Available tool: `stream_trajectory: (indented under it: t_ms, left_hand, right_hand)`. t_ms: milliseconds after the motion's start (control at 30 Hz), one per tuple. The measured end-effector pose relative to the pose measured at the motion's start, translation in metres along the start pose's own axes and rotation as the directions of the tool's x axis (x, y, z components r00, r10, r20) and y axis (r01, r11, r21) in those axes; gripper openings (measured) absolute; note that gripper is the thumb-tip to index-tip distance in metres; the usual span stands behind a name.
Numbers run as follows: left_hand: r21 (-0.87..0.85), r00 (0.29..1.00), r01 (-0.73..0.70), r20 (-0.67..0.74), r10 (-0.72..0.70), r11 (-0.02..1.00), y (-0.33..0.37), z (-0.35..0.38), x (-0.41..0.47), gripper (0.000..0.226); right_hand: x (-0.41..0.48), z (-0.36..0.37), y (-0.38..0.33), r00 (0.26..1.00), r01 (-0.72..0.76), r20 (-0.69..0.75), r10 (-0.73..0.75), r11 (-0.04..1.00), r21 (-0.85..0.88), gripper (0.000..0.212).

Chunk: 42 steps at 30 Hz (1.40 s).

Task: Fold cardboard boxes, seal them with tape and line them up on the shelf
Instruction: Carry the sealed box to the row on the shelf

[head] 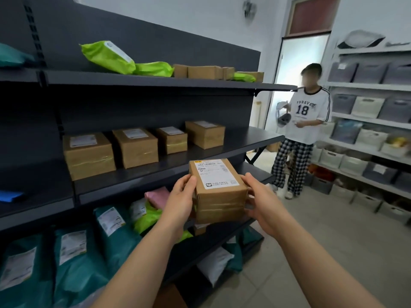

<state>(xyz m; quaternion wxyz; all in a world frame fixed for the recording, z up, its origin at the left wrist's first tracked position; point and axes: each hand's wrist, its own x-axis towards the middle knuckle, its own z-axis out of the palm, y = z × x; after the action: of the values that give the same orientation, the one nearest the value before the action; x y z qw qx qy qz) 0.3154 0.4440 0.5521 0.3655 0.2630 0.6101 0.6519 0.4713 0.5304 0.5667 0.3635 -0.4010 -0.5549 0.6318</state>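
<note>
A sealed cardboard box (pixel 219 192) with a white shipping label on top is held in the air between both hands, in front of the dark shelf unit. My left hand (pixel 181 196) grips its left side and my right hand (pixel 259 201) grips its right side. On the middle shelf (pixel 240 138) several taped, labelled cardboard boxes (pixel 135 147) stand in a row running back to the right. The held box hangs just below and in front of that shelf's front edge.
The top shelf carries green mailer bags (pixel 109 57) and small boxes (pixel 202 72). Lower shelves hold teal, green and pink mailers (pixel 73 252). A person (pixel 304 130) stands at the shelf's far end. Grey racks with bins (pixel 367 134) line the right wall.
</note>
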Motion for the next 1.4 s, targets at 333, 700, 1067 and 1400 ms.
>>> stream_trajectory:
  t_ms: [333, 700, 1067, 1400]
  left_hand:
    - [-0.018, 0.998, -0.032, -0.048, 0.031, 0.999, 0.000, 0.062, 0.120, 0.031]
    - [0.019, 0.999, -0.043, -0.023, 0.043, 0.999, 0.033, 0.144, 0.275, 0.035]
    - [-0.068, 1.000, -0.007, 0.017, 0.008, 0.998, 0.027, 0.250, 0.395, 0.038]
    - [-0.150, 0.980, -0.013, -0.197, -0.017, 0.989, 0.020, 0.317, 0.515, 0.041]
  right_hand:
    - [0.134, -0.036, -0.017, 0.998, 0.001, 0.061, 0.002, 0.999, -0.034, 0.035]
    - [0.296, -0.082, -0.064, 0.996, 0.047, 0.074, -0.043, 0.998, -0.041, 0.035]
    - [0.457, -0.144, -0.081, 0.994, 0.046, 0.098, -0.040, 0.997, -0.057, 0.038]
    - [0.617, -0.151, -0.082, 0.975, 0.037, 0.221, -0.010, 0.992, -0.117, 0.042]
